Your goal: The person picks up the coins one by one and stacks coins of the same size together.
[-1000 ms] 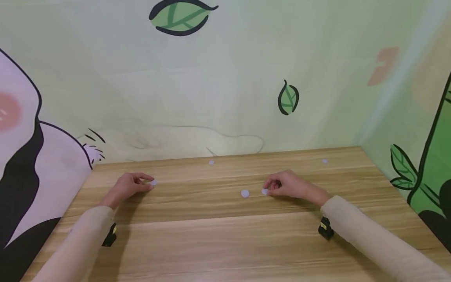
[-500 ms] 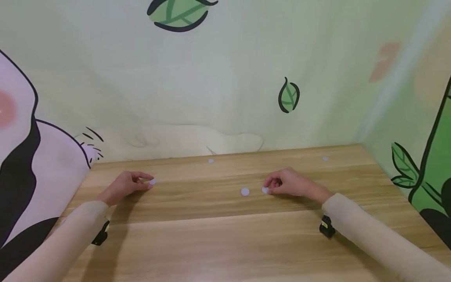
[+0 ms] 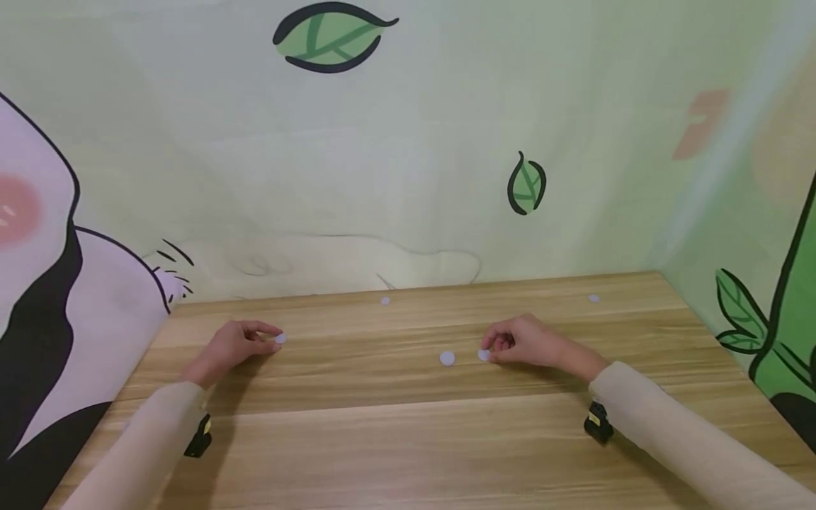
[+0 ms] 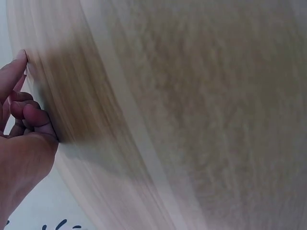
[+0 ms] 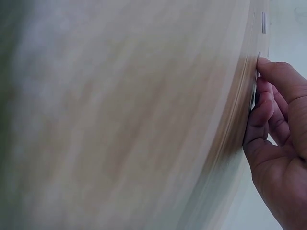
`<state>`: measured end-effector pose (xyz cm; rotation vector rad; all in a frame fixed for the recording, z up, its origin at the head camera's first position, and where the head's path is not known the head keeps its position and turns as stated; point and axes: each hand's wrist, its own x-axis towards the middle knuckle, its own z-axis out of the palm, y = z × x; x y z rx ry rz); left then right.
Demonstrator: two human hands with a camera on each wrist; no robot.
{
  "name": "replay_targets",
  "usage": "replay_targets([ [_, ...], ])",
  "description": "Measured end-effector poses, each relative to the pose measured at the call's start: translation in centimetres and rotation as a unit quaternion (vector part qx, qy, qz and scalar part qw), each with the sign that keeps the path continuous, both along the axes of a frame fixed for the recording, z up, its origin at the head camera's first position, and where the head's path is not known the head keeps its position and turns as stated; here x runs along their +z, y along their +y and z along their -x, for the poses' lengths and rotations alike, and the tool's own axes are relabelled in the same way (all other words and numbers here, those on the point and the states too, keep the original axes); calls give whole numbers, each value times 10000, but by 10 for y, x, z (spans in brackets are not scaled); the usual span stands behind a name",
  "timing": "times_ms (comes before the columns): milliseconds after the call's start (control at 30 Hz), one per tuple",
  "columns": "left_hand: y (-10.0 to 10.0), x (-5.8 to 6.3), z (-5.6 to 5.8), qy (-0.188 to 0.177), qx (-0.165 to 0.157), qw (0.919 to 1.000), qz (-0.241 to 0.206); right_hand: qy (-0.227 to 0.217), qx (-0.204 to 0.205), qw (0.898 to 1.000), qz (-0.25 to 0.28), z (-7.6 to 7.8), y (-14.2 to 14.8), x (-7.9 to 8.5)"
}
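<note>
On the left of the head view, my left hand (image 3: pixel 237 348) pinches a small flat white disc (image 3: pixel 280 339) between thumb and fingertips, at table height. My right hand (image 3: pixel 525 341) has its thumb and index finger on the edge of a second white disc (image 3: pixel 484 355), with the other fingers curled. Just left of that one lies a slightly larger-looking white disc (image 3: pixel 448 358). Seen edge-on in the right wrist view, a disc shows as a thin sliver (image 5: pixel 264 22) beyond the fingertips. The left wrist view hides most of the left hand's disc.
Farther back on the wooden table (image 3: pixel 382 453) lie two more discs, a middle one (image 3: pixel 385 301) and a right one (image 3: pixel 594 298). A printed cloth wall (image 3: pixel 414 142) rises behind the table's back edge. Black wrist cameras (image 3: pixel 598 423) sit under both sleeves.
The head view tilts down slightly, then back up. Both hands and all the discs keep nearly the same places on the table; the left forearm shifts briefly left and returns.
</note>
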<state>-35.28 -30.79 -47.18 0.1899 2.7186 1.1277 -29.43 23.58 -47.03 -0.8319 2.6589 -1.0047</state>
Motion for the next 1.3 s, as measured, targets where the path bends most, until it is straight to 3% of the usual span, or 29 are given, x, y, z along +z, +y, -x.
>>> replay_targets([
  [233,6,-1,-3,31,189,9994,272,15,37,10000,22,-1,-1,-3],
  [567,11,0,-4,182,209,9978,601,35,3,10000,-25,3,2,-6],
  [800,10,-1,-1,516,2,9959,749,22,22,10000,-27,3,2,-5],
  [1300,13,-2,-3,614,-84,9954,728,24,74,9999,-74,3,2,-3],
])
